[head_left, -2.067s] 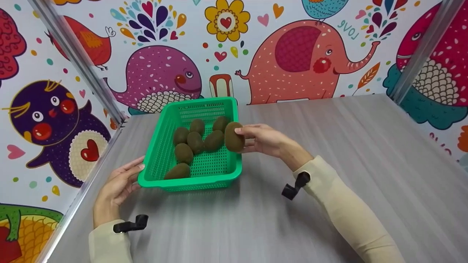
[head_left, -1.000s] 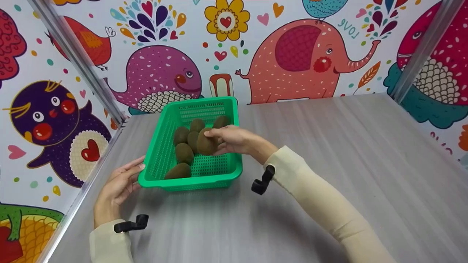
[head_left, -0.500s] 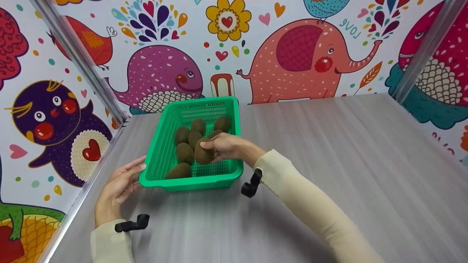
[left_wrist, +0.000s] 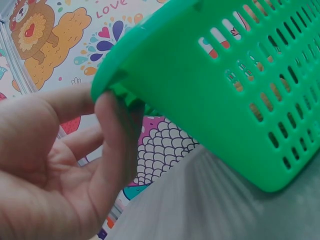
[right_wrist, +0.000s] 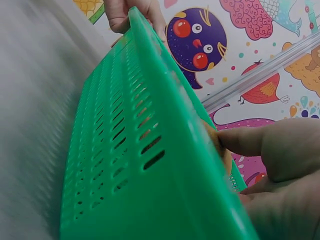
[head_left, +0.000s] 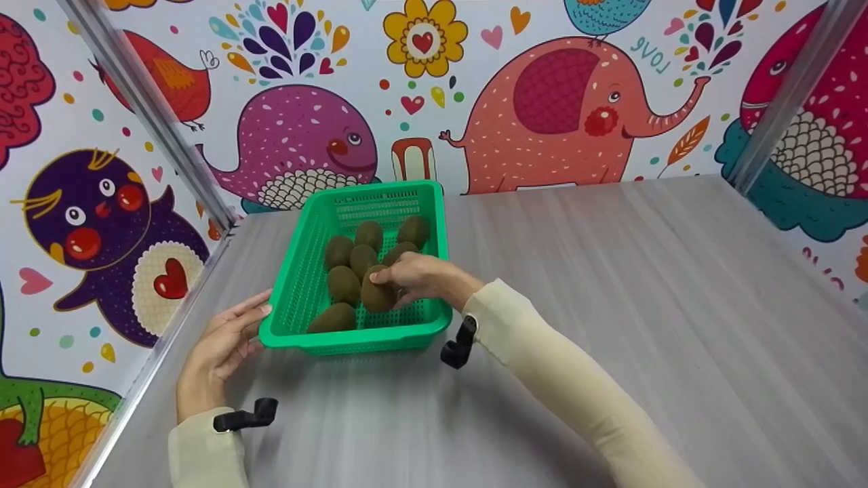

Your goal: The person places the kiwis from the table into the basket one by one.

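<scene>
In the head view a green plastic basket with slotted walls stands on the table, several brown fuzzy kiwis lying inside it. My right hand reaches over the basket's right rim and holds one kiwi between thumb and fingers, low inside the basket beside the others. The right wrist view shows the thumb against that kiwi, much of it hidden by the basket wall. My left hand grips the basket's near left corner; in the left wrist view its fingers come up under the rim.
The grey wood-grain table extends to the right of the basket and in front of it. A wall printed with cartoon animals stands behind, another on the left, with metal corner posts.
My right hand has carried the kiwi from outside the basket's right rim leftward over it, then down among the other kiwis. The left hand and the basket stay in place.
</scene>
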`<act>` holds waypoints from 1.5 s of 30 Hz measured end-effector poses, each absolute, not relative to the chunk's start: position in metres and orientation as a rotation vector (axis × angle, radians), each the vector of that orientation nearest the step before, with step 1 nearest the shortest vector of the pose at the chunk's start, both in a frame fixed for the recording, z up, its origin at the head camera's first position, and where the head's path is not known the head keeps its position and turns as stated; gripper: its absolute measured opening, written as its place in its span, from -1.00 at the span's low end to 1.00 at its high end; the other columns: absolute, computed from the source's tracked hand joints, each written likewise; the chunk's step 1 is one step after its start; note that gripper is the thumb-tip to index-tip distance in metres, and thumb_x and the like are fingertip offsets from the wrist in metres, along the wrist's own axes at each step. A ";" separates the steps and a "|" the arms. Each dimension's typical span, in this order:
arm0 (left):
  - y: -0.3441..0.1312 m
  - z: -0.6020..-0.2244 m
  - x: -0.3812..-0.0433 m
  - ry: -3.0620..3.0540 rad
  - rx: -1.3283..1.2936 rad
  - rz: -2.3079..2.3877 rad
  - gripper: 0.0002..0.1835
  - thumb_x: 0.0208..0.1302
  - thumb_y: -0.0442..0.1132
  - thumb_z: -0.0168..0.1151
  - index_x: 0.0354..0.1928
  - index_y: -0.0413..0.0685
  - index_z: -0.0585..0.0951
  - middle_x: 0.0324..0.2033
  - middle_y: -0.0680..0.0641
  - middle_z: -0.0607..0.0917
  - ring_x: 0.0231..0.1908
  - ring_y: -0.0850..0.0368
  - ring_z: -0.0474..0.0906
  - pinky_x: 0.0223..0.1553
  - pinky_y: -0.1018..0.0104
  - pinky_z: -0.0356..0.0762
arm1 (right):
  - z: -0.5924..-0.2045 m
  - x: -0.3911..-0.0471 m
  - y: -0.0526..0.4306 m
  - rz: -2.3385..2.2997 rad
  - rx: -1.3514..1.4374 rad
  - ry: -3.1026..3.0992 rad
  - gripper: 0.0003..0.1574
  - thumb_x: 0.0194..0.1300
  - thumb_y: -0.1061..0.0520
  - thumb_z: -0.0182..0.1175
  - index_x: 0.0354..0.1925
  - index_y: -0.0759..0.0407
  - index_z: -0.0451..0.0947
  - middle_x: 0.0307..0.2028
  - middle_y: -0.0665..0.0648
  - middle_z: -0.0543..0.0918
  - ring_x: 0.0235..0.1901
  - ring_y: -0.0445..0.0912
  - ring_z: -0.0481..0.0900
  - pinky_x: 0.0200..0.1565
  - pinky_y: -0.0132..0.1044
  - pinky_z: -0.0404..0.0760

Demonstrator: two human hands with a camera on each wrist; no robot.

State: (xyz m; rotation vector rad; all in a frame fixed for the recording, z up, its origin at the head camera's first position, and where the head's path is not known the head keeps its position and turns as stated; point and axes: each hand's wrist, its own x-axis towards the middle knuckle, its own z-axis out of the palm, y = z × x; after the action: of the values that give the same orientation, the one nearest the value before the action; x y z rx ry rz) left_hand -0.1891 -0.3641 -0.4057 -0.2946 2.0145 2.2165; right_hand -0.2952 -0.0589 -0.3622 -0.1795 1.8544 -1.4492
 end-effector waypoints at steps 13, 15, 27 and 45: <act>-0.362 -0.406 -0.191 2.016 -0.278 2.205 -0.71 0.48 -0.26 0.12 -0.12 0.41 0.70 -0.22 0.19 0.78 -0.22 0.27 0.74 -0.18 0.33 0.72 | -0.357 -0.295 -0.053 -1.508 -0.144 1.839 -0.10 0.45 0.28 0.11 0.54 0.36 -0.13 0.27 0.37 0.37 0.23 0.19 0.53 0.19 -0.09 0.63; -0.362 -0.405 -0.191 2.018 -0.265 2.204 -0.72 0.49 -0.26 0.12 -0.11 0.40 0.70 -0.21 0.19 0.79 -0.21 0.27 0.74 -0.17 0.33 0.72 | -0.354 -0.295 -0.051 -1.506 -0.162 1.837 -0.15 0.45 0.27 0.12 0.52 0.39 -0.05 0.31 0.37 0.38 0.24 0.17 0.53 0.18 -0.10 0.64; -0.362 -0.396 -0.187 2.022 -0.290 2.158 -0.75 0.46 -0.20 0.18 0.04 0.33 0.68 -0.22 0.21 0.79 -0.22 0.28 0.75 -0.19 0.33 0.74 | -0.342 -0.297 -0.029 -1.486 -0.344 1.826 -0.40 0.49 0.16 0.13 0.36 0.39 0.30 0.35 0.38 0.43 0.27 0.20 0.54 0.28 0.00 0.54; -0.342 -0.370 -0.183 2.618 -0.467 1.544 -0.42 0.53 -0.08 0.02 0.43 -0.28 0.34 0.02 -0.11 0.71 -0.12 0.26 0.66 -0.16 0.40 0.71 | -0.333 -0.295 0.043 -1.415 -0.571 2.192 -0.56 0.43 -0.05 0.22 0.15 0.13 0.56 0.08 0.16 0.65 0.13 0.07 0.64 0.07 -0.10 0.70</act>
State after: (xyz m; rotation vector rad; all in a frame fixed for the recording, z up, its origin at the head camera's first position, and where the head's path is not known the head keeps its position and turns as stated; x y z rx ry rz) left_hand -0.1828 -0.3420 -0.3699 -0.4675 2.6178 1.5442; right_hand -0.2947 0.0430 -0.3329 -0.5709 2.1922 -1.4151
